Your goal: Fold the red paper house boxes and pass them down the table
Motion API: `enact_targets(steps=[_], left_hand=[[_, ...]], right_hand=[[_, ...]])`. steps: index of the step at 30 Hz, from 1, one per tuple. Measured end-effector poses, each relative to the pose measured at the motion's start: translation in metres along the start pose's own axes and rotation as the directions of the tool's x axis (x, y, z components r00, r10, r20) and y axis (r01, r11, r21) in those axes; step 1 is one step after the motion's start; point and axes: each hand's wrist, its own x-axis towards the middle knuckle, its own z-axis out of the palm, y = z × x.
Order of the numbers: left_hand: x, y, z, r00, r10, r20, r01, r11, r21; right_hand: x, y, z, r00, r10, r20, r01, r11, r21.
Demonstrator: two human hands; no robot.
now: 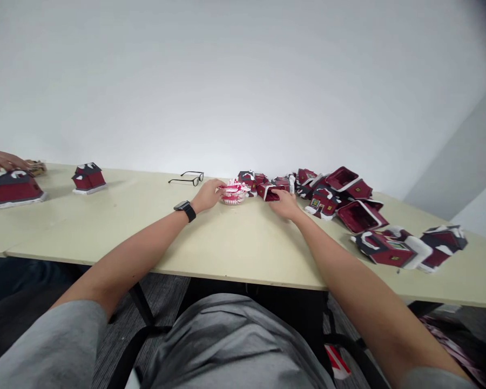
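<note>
My left hand [209, 195], a dark watch on its wrist, reaches a clear round tub [233, 200] heaped with small red-and-white striped pieces [235, 186]. Its fingertips are closed at the top of the heap, apparently on one of these pieces. My right hand [284, 204] grips a small dark-red toy house [266, 191] by its edge. This house lies on its side, and its hollow, white-rimmed base faces me. Just behind it, another snow-trimmed house [247, 181] stands near the tub.
Several more houses are piled to the right, some with hollow bases [360, 216] showing; two lie at the front right [392, 248]. Eyeglasses [192, 179] rest left of the tub. Farther left stands a house [89, 178], and another person's hand [2, 159] is over a second house [17, 189].
</note>
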Motion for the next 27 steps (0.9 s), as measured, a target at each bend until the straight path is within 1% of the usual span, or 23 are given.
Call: enact_targets(steps=[4, 7, 9, 10, 11, 12, 14, 15, 16, 17, 18, 20, 22, 25, 27], left_hand=[[-0.001, -0.001, 0.000, 1.000, 0.026, 0.010, -0.026, 0.999, 0.039], [-0.001, -0.001, 0.000, 0.999, 0.032, 0.020, -0.033, 0.999, 0.039], [-0.002, -0.002, 0.000, 0.999, 0.039, 0.020, -0.039, 0.999, 0.035], [-0.002, -0.002, 0.000, 0.999, 0.044, 0.015, -0.044, 0.999, 0.032], [-0.002, -0.003, 0.000, 0.999, 0.050, 0.009, -0.050, 0.998, 0.029], [-0.002, -0.003, 0.001, 0.998, 0.058, 0.002, -0.058, 0.998, 0.026], [-0.002, -0.004, 0.001, 0.997, 0.070, -0.012, -0.069, 0.997, 0.023], [-0.002, -0.003, 0.001, 0.997, 0.069, -0.020, -0.069, 0.997, 0.025], [-0.002, -0.002, 0.001, 0.997, 0.064, -0.030, -0.064, 0.998, 0.027], [-0.002, -0.001, 0.001, 0.998, 0.056, -0.041, -0.055, 0.998, 0.032], [-0.002, 0.000, 0.001, 0.998, 0.043, -0.054, -0.041, 0.998, 0.038], [-0.002, 0.003, 0.000, 0.997, 0.019, -0.080, -0.015, 0.999, 0.050], [-0.002, 0.005, -0.001, 0.995, 0.005, -0.095, 0.001, 0.998, 0.061], [-0.002, 0.007, -0.002, 0.995, 0.002, -0.101, 0.005, 0.998, 0.067], [-0.002, 0.010, -0.003, 0.993, 0.009, -0.122, -0.001, 0.998, 0.064]], right_hand=[[0.003, 0.007, -0.002, 0.998, 0.037, -0.058, -0.038, 0.999, -0.002], [0.004, 0.014, -0.009, 0.990, 0.066, -0.123, -0.067, 0.998, -0.004], [0.004, 0.018, -0.017, 0.972, 0.094, -0.216, -0.095, 0.995, 0.005], [0.003, 0.020, -0.023, 0.952, 0.103, -0.290, -0.104, 0.995, 0.012], [0.002, 0.023, -0.030, 0.919, 0.104, -0.379, -0.107, 0.994, 0.015], [0.001, 0.025, -0.038, 0.875, 0.098, -0.474, -0.105, 0.994, 0.011], [-0.003, 0.032, -0.056, 0.758, 0.089, -0.647, -0.122, 0.993, -0.005], [-0.005, 0.036, -0.066, 0.699, 0.102, -0.708, -0.148, 0.989, -0.003], [-0.007, 0.041, -0.075, 0.650, 0.136, -0.748, -0.188, 0.982, 0.016], [-0.009, 0.045, -0.083, 0.616, 0.186, -0.765, -0.233, 0.971, 0.049], [-0.011, 0.050, -0.090, 0.601, 0.242, -0.762, -0.274, 0.958, 0.088], [-0.015, 0.059, -0.101, 0.598, 0.346, -0.723, -0.338, 0.927, 0.164], [-0.017, 0.064, -0.108, 0.589, 0.409, -0.697, -0.368, 0.904, 0.219], [-0.018, 0.064, -0.112, 0.565, 0.453, -0.690, -0.381, 0.885, 0.269], [-0.018, 0.060, -0.112, 0.573, 0.477, -0.667, -0.397, 0.873, 0.283]])
